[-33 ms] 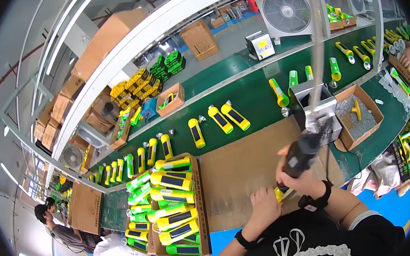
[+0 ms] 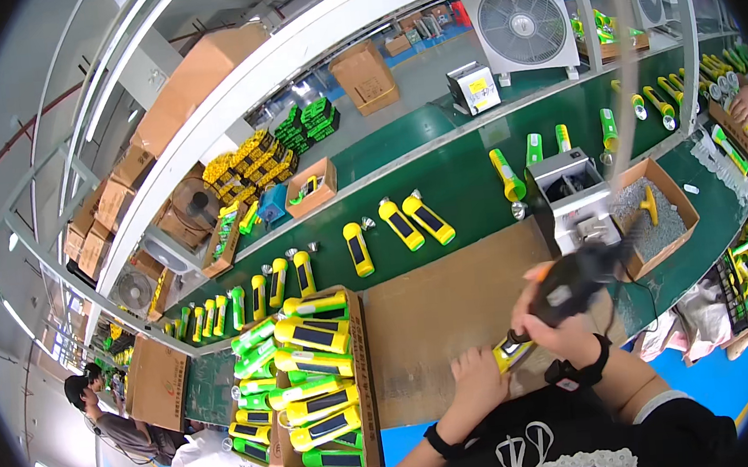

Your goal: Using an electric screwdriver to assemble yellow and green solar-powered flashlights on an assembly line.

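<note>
Torch (image 2: 509, 355) sits over the near part of the cardboard (image 2: 452, 307), close before us. Our left hand (image 2: 478, 377) holds it, fingers curled down; our right hand (image 2: 554, 317) wraps around a dark driver (image 2: 572, 285), nose pointed at it. Left of us stands a carton (image 2: 365, 385) of torches (image 2: 312, 335); rightward, a box (image 2: 673, 245) of small grey parts rests on the green surface (image 2: 717, 203).
</note>
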The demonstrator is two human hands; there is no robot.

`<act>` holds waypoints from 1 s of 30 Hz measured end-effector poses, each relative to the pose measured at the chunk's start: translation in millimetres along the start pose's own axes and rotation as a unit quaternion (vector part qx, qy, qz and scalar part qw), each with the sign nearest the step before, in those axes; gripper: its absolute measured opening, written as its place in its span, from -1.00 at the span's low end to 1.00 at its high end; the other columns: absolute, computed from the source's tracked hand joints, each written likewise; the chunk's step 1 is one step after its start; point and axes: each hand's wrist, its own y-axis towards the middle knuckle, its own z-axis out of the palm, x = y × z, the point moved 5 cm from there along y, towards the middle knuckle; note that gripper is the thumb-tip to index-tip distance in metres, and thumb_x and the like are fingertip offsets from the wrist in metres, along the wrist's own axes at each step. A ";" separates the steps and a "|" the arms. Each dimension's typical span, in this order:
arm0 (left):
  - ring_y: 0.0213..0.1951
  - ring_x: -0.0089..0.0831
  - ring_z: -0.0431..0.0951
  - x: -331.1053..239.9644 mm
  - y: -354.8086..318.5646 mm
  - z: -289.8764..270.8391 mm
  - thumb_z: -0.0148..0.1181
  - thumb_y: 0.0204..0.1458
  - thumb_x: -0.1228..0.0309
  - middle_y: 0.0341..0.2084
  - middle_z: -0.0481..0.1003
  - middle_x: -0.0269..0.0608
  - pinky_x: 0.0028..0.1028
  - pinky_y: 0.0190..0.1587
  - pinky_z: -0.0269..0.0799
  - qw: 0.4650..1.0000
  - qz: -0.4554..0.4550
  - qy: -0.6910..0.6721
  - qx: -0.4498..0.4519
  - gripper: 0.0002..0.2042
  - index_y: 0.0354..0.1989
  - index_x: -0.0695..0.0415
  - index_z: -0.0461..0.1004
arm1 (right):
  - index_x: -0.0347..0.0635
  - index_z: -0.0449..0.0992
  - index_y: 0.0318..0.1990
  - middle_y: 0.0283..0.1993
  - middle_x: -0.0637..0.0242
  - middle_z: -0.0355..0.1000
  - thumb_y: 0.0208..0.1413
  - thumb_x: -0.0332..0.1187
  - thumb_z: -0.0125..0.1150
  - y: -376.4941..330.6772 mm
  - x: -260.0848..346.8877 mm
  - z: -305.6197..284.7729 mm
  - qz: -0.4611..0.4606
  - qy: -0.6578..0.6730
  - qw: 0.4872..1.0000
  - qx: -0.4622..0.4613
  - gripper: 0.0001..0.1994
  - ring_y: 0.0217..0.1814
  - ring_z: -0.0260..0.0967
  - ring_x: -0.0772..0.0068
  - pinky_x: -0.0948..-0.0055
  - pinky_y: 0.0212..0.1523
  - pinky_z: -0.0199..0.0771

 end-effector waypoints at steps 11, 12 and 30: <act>-0.27 -0.15 0.54 92.2 244.8 11.1 0.06 -0.15 -0.27 -0.35 0.45 0.03 -0.32 -0.28 0.46 0.984 -0.135 0.052 -0.105 -0.31 -0.29 0.28 0.36 | -0.31 0.01 0.09 -0.51 0.29 0.26 -0.07 -0.44 0.24 -23.3 76.4 -111.1 -0.112 -0.106 0.974 -0.168 -0.38 -0.56 0.23 0.49 0.54 -0.50 0.31; -0.28 -0.15 0.55 114.1 267.8 3.6 0.01 -0.13 -0.30 -0.32 0.47 0.07 -0.33 -0.30 0.49 0.973 -0.191 -0.009 -0.133 -0.28 -0.28 0.30 0.35 | -0.31 0.01 0.10 -0.51 0.29 0.26 -0.07 -0.44 0.24 -28.3 79.4 -122.6 -0.132 -0.147 0.965 -0.172 -0.38 -0.56 0.23 0.48 0.55 -0.51 0.30; -0.33 -0.06 0.51 111.8 235.2 -49.9 0.34 -0.34 0.30 -0.25 0.35 0.02 -0.25 -0.28 0.50 0.947 -0.199 -0.018 -0.253 -0.39 0.01 0.14 0.34 | -0.28 0.00 0.08 -0.52 0.30 0.28 -0.10 -0.48 0.22 -57.9 56.4 -141.1 -0.046 -0.198 0.957 -0.207 -0.39 -0.54 0.27 0.49 0.55 -0.45 0.34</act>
